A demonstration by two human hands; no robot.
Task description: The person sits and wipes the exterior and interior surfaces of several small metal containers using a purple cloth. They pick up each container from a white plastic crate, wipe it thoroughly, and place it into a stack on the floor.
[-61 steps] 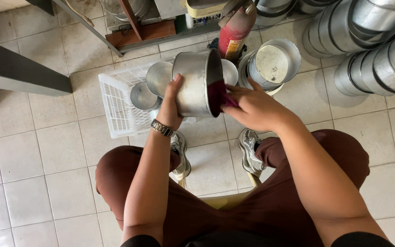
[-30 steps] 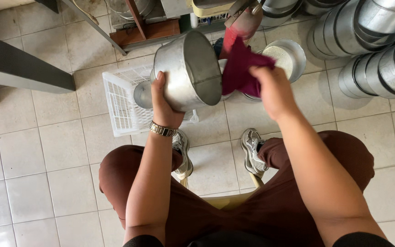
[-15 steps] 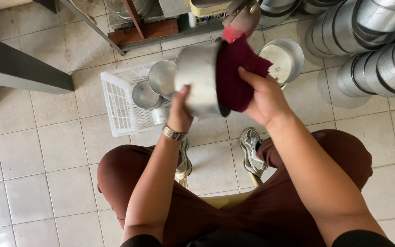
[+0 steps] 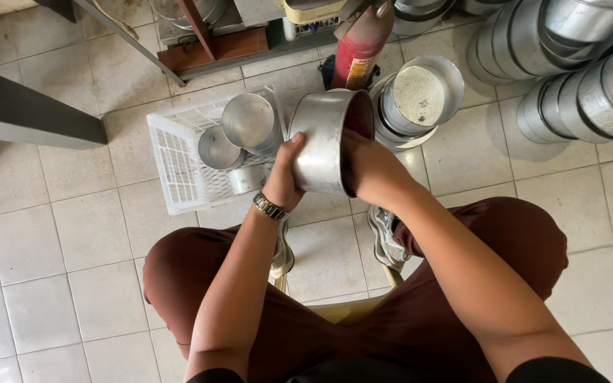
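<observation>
Head view, looking straight down at a seated person's lap and tiled floor. The left hand point(image 4: 286, 174) is gripping the outer wall of a round silver metal baking tin point(image 4: 324, 142), fingers curled closed around its lower left side, thumb on the wall. The tin is being held above the floor, between the knees and the white plastic slotted crate point(image 4: 179, 167), tipped on its side. Its cylinder axis is running roughly left-to-right and slightly up in the picture, the open mouth pointing right and away from the person, the flat base facing left toward the crate.

The right hand point(image 4: 362, 164) is reaching into the tin's mouth; the fingers are hidden inside, so I cannot tell whether they are closed or what exactly they are pressing. A dark red cloth point(image 4: 360, 113) is showing only as a sliver inside the upper rim; most of it is hidden by the tin wall.

Inside the crate, smaller silver metal tins point(image 4: 248, 122) are lying, one partly covered by the left hand. Just behind the held tin, a red cylinder fire extinguisher point(image 4: 360, 53) is standing, its top cut off by clutter. To the right, a stack of round metal tins point(image 4: 420, 96) is sitting on the floor, upside down. Large stacked metal pans point(image 4: 569, 64) are lying on their sides at upper right, cut by the frame edge. A wristwatch point(image 4: 269, 206) is sitting on the left wrist. Grey sneakers point(image 4: 386, 237) are partly hidden under the arms.
</observation>
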